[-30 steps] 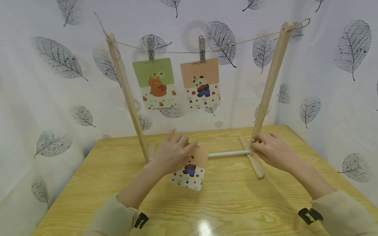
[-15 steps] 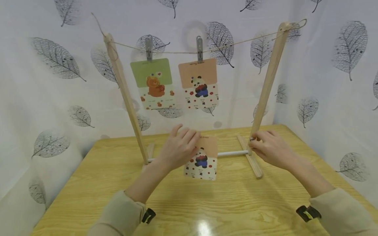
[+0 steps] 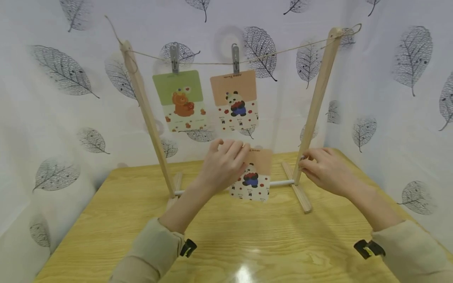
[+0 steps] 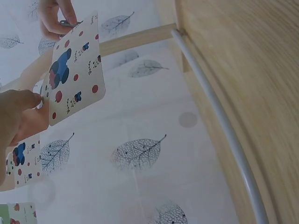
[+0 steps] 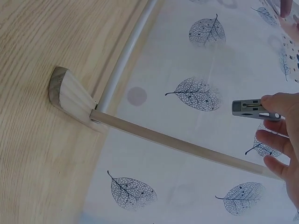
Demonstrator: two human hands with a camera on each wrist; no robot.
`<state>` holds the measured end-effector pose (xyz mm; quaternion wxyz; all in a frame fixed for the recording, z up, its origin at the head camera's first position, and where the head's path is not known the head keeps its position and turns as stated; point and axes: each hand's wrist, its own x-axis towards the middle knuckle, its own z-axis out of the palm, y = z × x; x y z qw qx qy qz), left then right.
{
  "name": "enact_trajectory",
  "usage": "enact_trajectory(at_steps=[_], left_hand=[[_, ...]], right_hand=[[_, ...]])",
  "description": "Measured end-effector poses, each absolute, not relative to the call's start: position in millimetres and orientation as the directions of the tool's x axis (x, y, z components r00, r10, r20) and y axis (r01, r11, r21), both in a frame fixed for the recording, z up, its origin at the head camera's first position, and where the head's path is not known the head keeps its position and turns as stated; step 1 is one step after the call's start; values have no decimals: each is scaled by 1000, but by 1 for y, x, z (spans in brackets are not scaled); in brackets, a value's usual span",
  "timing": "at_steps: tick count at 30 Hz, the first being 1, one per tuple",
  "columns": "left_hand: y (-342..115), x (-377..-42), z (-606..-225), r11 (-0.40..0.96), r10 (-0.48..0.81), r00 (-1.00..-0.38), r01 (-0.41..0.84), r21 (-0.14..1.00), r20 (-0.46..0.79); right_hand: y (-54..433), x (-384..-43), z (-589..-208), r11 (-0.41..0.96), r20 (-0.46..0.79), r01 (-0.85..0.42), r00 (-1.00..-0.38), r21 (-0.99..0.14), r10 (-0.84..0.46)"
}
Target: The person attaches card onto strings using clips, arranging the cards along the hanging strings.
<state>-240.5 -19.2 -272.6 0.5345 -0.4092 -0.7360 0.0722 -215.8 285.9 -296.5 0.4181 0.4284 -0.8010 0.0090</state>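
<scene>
My left hand [image 3: 223, 165] pinches the edge of a panda card [image 3: 255, 177], orange above and white with red dots below, held off the table in front of the rack. In the left wrist view the thumb presses on the card [image 4: 77, 77] near its orange part. Beside the right post, my right hand [image 3: 323, 169] holds a small grey clothespin [image 5: 250, 108] between thumb and fingers. On the string [image 3: 205, 63] above, one grey clothespin [image 3: 174, 59] grips a green bear card [image 3: 178, 88]; another clothespin [image 3: 235, 59] grips an orange panda card [image 3: 234, 88].
Two wooden posts, the left [image 3: 145, 110] and the right [image 3: 318, 102], carry the string. A white rod [image 3: 282, 183] joins them low down. The rack stands on a wood-grain table [image 3: 226, 243] before a leaf-print curtain [image 3: 283, 129].
My left hand has lifted the panda card and carried it up and to the right. The right hand with the clothespin has risen slightly. The head view has shifted a little.
</scene>
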Motion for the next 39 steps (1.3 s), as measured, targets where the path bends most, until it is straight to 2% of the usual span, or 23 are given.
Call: enact_trajectory(at_steps=[5,13,18,28,33,39], left_hand=[[-6,-243,-262,693,630,-59,492,-527,774],[5,-246,-249,742,573,-73,469,-479,816],[11,-250,-246,743,549,-44,483,-464,834],[25,-255,-232,769,499,-7,465,-439,866],[30,-256,-224,773,477,14,469,-427,879],[38,-258,-211,794,460,3,446,-413,888]], right_hand=[[291,-213,-288,653,687,-681,-301,330,-661],[294,-212,-273,713,714,-622,-334,324,-615],[297,-211,-265,733,731,-604,-341,312,-592],[302,-218,-243,746,780,-561,-258,359,-570],[305,-218,-233,756,789,-552,-260,352,-557],[301,-217,-216,769,806,-548,-261,329,-531]])
